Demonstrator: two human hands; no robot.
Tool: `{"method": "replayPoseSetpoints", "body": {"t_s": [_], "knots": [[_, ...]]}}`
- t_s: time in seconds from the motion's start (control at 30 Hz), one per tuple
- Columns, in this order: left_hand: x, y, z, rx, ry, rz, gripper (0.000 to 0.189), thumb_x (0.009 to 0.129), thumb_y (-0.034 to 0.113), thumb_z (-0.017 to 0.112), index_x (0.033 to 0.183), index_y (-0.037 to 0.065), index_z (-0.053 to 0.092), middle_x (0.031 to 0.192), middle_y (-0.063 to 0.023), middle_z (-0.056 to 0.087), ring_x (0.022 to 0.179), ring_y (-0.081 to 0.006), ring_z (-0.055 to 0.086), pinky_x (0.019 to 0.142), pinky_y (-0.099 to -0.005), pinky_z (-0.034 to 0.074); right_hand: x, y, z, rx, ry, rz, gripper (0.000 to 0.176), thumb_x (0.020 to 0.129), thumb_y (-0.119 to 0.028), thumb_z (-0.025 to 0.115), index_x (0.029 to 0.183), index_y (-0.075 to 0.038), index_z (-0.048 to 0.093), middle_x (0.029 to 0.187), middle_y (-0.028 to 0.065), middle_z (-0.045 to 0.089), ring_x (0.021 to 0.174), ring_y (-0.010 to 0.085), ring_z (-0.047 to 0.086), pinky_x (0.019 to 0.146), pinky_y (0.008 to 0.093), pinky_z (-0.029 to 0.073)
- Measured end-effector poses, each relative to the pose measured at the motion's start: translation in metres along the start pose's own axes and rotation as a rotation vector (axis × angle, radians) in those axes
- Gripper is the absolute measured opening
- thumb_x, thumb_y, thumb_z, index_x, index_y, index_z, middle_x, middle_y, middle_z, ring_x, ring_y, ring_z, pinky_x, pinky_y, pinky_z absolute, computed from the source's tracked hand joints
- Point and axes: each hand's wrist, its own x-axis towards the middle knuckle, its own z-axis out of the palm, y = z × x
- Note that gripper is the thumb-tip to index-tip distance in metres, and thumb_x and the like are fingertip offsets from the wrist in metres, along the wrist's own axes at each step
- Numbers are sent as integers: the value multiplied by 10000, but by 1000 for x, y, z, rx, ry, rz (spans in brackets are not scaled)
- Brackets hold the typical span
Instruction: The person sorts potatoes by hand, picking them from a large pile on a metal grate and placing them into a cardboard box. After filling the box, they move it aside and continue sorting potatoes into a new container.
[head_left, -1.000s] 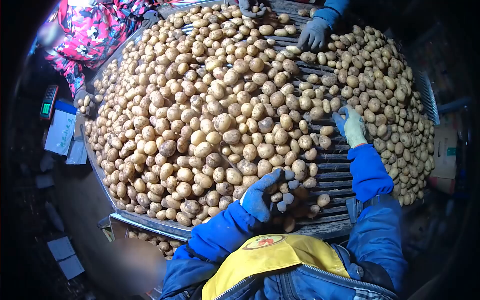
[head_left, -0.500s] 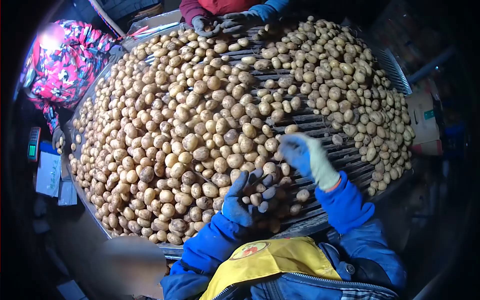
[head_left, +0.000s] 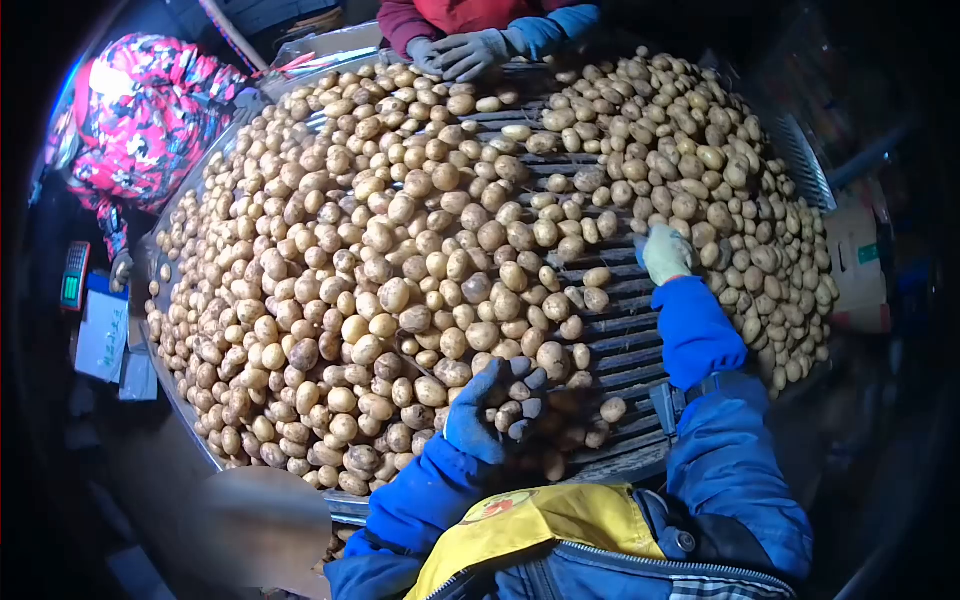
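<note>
My left hand point(head_left: 480, 412), in a blue-grey glove, is cupped palm-up near the front edge of the table. Its fingers curl around several small potatoes point(head_left: 510, 410). Farther out, my right hand point(head_left: 664, 253), in a glove with a pale back, reaches to the near edge of the right-hand potato pile point(head_left: 765, 255). The fingers point away and are mostly hidden, so what they hold cannot be made out. Between the hands runs a dark slatted rack point(head_left: 625, 345). Left of it spreads a large heap of potatoes point(head_left: 330, 260).
Across the table a person's gloved hands point(head_left: 465, 55) rest together above the heap. Another person in a patterned jacket point(head_left: 155, 120) stands at the left edge. A scale display point(head_left: 74, 275) and a white box point(head_left: 101, 335) are at left, a cardboard box point(head_left: 858, 262) at right.
My right hand has moved right and away from me, from the middle of the rack to the right-hand pile. My left hand stays cupped around small potatoes. The opposite person's hands have come together.
</note>
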Motion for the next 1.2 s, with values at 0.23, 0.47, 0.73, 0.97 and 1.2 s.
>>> {"method": "replayPoseSetpoints", "body": {"t_s": [0.23,0.47,0.73,0.97,1.2], "knots": [[5,6,5,32,-10,2,497,1061,483,524,1415,137,563,1333,-101,668,993,-267,712,656,-348,588,-68,-36,-36,1126,-443,26,257,904,-192,671,984,52,684,875,102,694,671,157,642,456,291,511],[24,9,13,158,62,-27,471,1056,494,534,1395,173,601,1350,-64,664,1000,-266,688,667,-373,559,-115,-74,-71,1341,-838,-251,335,945,-121,735,1222,54,664,1061,113,728,841,173,715,591,278,590],[17,13,3,59,-51,38,429,1044,391,570,1343,88,622,1365,-126,654,945,-262,719,580,-327,605,28,-113,-36,-131,-128,-602,414,927,-165,550,1324,-175,669,1164,194,719,1092,384,693,932,505,543],[16,17,-1,45,38,76,457,1044,436,561,1350,101,608,1363,-131,653,923,-269,733,576,-333,612,62,-115,-21,-117,-235,-521,523,954,-184,551,1476,-204,529,1211,195,697,1096,406,679,953,513,530],[19,11,-3,36,-29,9,468,1048,447,554,1367,108,601,1380,-111,644,969,-276,726,597,-359,615,81,-138,-23,-84,-248,-572,575,814,-68,636,1384,-138,616,1233,191,700,1124,368,678,948,458,541]]}}
